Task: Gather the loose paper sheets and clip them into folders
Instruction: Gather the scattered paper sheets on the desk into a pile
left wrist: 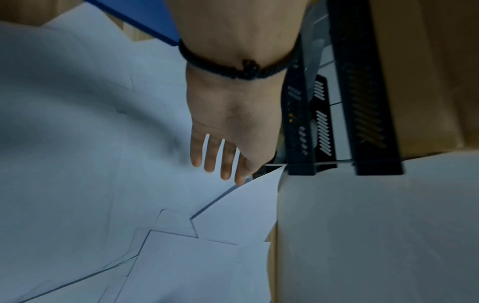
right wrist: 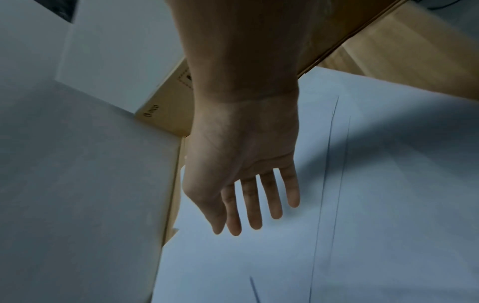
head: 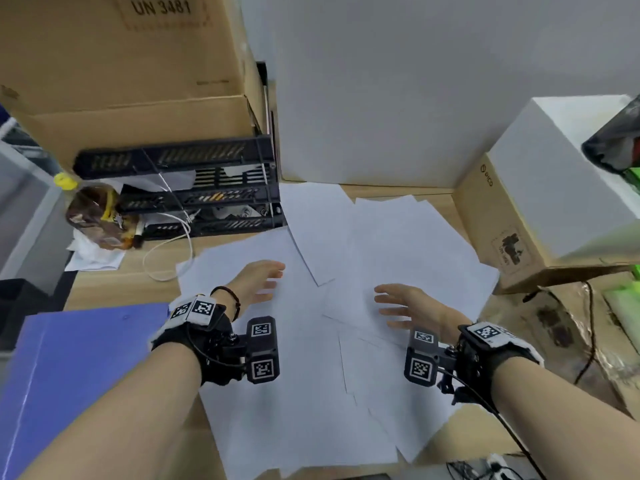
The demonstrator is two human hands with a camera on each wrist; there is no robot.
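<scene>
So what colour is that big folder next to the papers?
Blue. The folder shows best in the head view.

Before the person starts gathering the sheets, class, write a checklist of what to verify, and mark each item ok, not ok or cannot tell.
1. Left hand free, fingers straight: ok.
2. Right hand free, fingers straight: ok.
3. Loose paper sheets squared into one stack: not ok, they lie scattered and overlapping.
4. Blue folder within view, beside the left arm: ok.
5. Folder open and its clip ready: cannot tell.
6. White cable off the sheets: not ok, its loop reaches the edge of the left sheet.
</scene>
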